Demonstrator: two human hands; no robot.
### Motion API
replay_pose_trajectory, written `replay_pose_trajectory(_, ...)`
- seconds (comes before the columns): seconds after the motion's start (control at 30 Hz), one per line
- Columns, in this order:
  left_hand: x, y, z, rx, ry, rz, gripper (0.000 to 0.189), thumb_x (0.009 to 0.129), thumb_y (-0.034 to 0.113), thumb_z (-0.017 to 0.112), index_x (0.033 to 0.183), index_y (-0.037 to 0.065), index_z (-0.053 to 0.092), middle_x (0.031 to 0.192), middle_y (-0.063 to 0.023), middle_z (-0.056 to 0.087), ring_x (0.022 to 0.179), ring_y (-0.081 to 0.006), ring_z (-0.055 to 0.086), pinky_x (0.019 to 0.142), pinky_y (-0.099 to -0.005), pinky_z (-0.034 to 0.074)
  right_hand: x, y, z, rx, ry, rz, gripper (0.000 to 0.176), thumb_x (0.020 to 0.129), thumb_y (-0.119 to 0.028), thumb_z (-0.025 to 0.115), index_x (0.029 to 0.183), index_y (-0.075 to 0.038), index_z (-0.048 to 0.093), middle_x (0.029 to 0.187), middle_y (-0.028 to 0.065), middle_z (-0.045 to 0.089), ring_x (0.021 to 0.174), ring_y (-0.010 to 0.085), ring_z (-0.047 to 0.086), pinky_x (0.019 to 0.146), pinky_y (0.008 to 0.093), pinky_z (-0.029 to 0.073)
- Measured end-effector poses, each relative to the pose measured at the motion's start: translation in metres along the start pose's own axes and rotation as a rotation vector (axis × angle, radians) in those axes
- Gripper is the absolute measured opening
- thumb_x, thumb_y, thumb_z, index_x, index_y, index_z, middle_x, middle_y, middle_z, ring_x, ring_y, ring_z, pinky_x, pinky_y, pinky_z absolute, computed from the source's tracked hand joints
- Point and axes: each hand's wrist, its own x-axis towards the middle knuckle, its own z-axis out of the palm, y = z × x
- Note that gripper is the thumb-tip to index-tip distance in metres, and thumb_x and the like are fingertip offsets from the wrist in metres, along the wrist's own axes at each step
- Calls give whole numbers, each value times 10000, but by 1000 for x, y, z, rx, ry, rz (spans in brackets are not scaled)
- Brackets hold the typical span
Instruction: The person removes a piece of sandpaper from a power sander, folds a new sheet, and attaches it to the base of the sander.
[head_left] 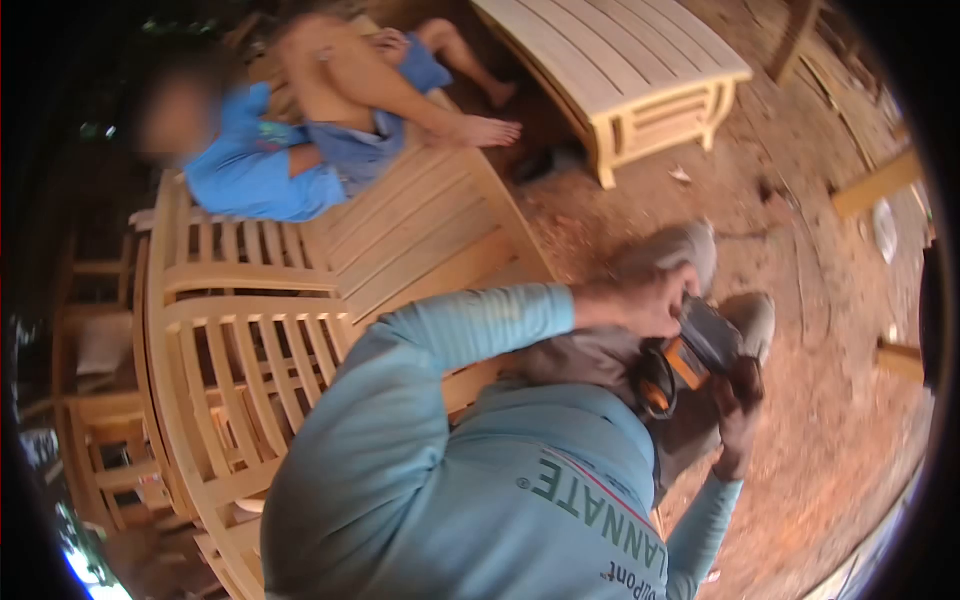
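Observation:
On my lap rests a black and orange power tool with a flat, dark grey rectangular face, which looks like a sander (710, 337). A rounded black and orange part of it lies near my waist. My left hand (660, 302) has its fingers closed at the far corner of the grey face. At the near end, my right hand (738, 405) is closed around the sander's other side, its fingers partly in shadow. Blur hides the finer detail where the fingers meet the tool.
I sit on a slatted wooden bench (425, 222). Another person in a blue shirt (265, 165) reclines at its far end. A slatted wooden table (625, 50) stands ahead on the dirt floor (840, 400). Wooden pieces (878, 185) lie at the right; more wooden furniture (110, 440) stands behind the bench.

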Motion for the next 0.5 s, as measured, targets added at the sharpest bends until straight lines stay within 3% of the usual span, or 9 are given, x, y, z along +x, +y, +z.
replay_pose_trajectory(0.1, 2, 0, 5, 15, 6, -12, 540, 796, 88, 772, 1263, 24, 508, 903, -105, 753, 825, -258, 734, 739, -410, 566, 3, 8, -1, -89, 17, -130, 128, 892, -42, 688, 921, -28, 564, 913, 74, 525, 862, 204, 521, 822, 348, 460)
replay_pose_trajectory(0.2, 0, -2, -6, 26, -5, -39, 525, 787, 160, 805, 1234, -12, 588, 909, -75, 732, 862, -268, 725, 805, -403, 565, -2, 25, -4, 218, -27, 137, 134, 917, -55, 701, 943, -47, 569, 926, 42, 541, 868, 160, 525, 816, 326, 471)
replay_pose_trajectory(0.23, 3, -6, -1, 22, -37, -15, 523, 786, 178, 814, 1225, -20, 611, 930, -75, 729, 874, -268, 722, 820, -400, 564, -1, 0, 4, 160, 2, 106, 143, 936, -58, 709, 955, -61, 567, 923, 11, 537, 862, 121, 514, 787, 307, 474)
replay_pose_trajectory(0.27, 8, -22, 1, 11, -74, 63, 499, 788, 196, 837, 1197, -20, 649, 1028, -84, 714, 911, -252, 712, 843, -387, 564, -6, -7, 2, 132, 9, 218, 155, 931, -50, 723, 957, -55, 570, 895, -2, 519, 851, 111, 507, 755, 304, 464)
replay_pose_trajectory(0.33, 5, -20, -9, -125, -198, -30, 533, 855, 72, 781, 1338, 1, 566, 1101, -103, 683, 981, -201, 680, 874, -354, 570, -4, -4, 2, 48, 34, 89, 172, 923, -36, 725, 904, -52, 554, 858, -5, 510, 831, 115, 491, 740, 304, 445)
replay_pose_trajectory(0.37, 4, -18, -13, -188, -255, -83, 568, 888, 9, 753, 1409, 12, 524, 1137, -113, 667, 1016, -176, 664, 890, -338, 572, 0, -16, -1, -16, 9, 135, 188, 910, -41, 733, 883, -45, 546, 859, 12, 508, 819, 130, 482, 738, 307, 441)
replay_pose_trajectory(0.43, -1, -30, -14, -344, -262, -44, 632, 914, -78, 663, 1486, 24, 416, 1086, -122, 671, 1000, -186, 676, 915, -348, 584, 0, -8, -4, -32, 4, 103, 193, 885, -51, 751, 879, -26, 560, 876, 36, 536, 824, 152, 512, 750, 319, 462)
replay_pose_trajectory(0.5, -4, -25, -20, -446, -232, -120, 610, 924, -100, 620, 1483, 20, 409, 1075, -115, 670, 1008, -188, 679, 939, -344, 587, 1, -9, -3, -36, 12, 104, 192, 871, -56, 759, 872, -17, 571, 891, 55, 558, 830, 170, 539, 762, 328, 478)
